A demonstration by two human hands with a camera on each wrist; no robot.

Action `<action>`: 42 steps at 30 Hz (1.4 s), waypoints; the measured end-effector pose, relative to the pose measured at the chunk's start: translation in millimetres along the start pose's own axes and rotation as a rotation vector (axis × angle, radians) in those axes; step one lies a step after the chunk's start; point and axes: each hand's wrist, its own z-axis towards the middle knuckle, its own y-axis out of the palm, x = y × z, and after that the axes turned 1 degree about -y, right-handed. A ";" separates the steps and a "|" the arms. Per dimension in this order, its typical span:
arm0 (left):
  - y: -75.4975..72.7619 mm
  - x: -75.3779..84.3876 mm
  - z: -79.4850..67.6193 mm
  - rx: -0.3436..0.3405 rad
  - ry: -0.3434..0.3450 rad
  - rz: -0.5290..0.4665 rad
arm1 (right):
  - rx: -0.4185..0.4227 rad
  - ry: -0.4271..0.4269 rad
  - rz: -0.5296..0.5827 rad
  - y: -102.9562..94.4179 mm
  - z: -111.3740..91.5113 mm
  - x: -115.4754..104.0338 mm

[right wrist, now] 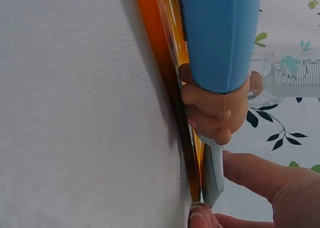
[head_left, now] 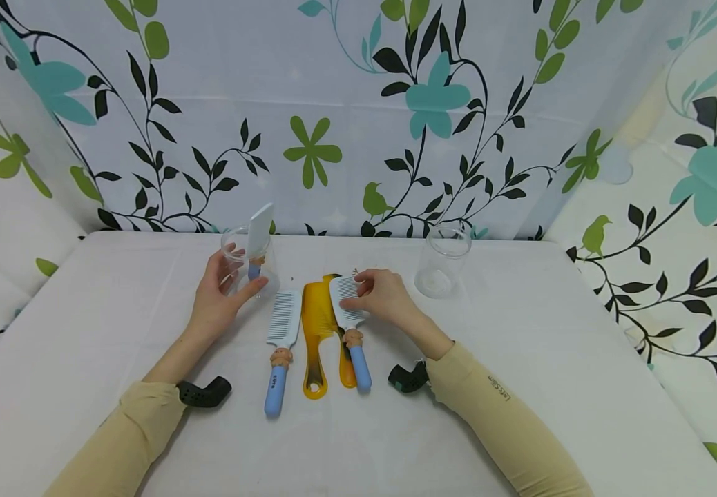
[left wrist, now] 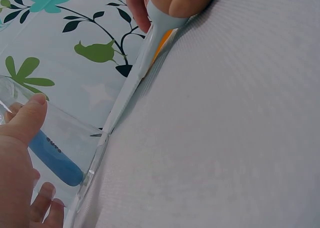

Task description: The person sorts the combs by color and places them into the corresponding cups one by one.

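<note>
My left hand (head_left: pixel 217 297) grips a clear cup (head_left: pixel 271 273), thumb on the near side and fingers round the far side. Inside it stands a comb (head_left: pixel 260 231), white head up and blue handle (left wrist: pixel 57 160) down at the bottom. My right hand (head_left: pixel 392 297) pinches the white head of another blue-handled comb (head_left: pixel 360 369), which has a small figure at its neck. That comb lies over two overlapping amber combs (head_left: pixel 315 304). To their left a third blue-handled comb (head_left: pixel 276 390) lies flat, teeth toward the back.
A second clear cup (head_left: pixel 436 283) stands at the back right of the white-covered table (head_left: pixel 495 428). Patterned curtains (head_left: pixel 346 200) hang along the back and both sides. A black wrist device (head_left: pixel 204 393) is on my left wrist, another (head_left: pixel 408 378) on my right.
</note>
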 end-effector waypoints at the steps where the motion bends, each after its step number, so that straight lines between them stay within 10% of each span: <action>1: 0.1 -0.2 0.3 0.001 0.001 -0.001 | -0.003 0.001 0.000 0.1 0.3 -0.1; 42: 1.4 -5.4 0.7 0.010 0.011 0.022 | -0.025 0.141 0.244 2.1 4.7 5.3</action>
